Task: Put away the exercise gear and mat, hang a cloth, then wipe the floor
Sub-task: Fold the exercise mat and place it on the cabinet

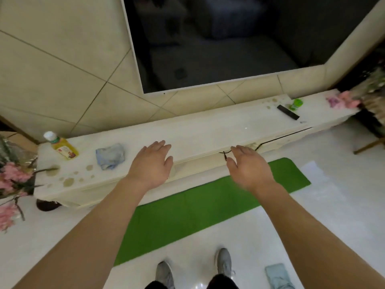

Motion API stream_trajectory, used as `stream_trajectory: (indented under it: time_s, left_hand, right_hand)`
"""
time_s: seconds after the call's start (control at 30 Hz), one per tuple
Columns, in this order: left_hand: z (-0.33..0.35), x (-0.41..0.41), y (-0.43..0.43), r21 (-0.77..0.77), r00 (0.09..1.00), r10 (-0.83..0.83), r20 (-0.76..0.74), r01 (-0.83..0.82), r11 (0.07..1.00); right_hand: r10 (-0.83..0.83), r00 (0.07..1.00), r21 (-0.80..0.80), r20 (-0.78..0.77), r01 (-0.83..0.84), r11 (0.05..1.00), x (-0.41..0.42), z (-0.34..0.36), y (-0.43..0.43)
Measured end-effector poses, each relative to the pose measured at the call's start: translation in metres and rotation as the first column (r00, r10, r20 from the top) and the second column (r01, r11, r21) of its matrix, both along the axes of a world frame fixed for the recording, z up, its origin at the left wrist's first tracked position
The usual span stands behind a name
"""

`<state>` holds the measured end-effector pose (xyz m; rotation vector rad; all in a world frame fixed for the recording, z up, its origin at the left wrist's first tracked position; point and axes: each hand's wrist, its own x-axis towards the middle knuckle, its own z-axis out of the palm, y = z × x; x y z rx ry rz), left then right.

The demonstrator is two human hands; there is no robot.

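Head view — flat green mat (187, 215), crumpled blue cloth (110, 156) on glossy cabinet (198, 132).

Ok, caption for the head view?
Left hand and right hand open over cabinet; mat on floor, cloth on cabinet, second cloth by shoes.

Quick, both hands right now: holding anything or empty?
Left hand: open, holding nothing, over the cabinet edge.
Right hand: open, holding nothing, fingertips next to the black cord.
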<state>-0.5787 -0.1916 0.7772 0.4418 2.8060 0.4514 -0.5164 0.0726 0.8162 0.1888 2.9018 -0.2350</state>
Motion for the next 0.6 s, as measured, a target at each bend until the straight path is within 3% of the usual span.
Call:
stream_trajectory:
  time_s: [0.6]
  left_hand:
    - [0.05,0.057,-0.021,0.043,0.942,-0.323,-0.091,0.327,0.944]
  right_hand:
    - [-0.27,0.958,0.051,-0.094,0.276,0.96,0.132,0.055,-0.066]
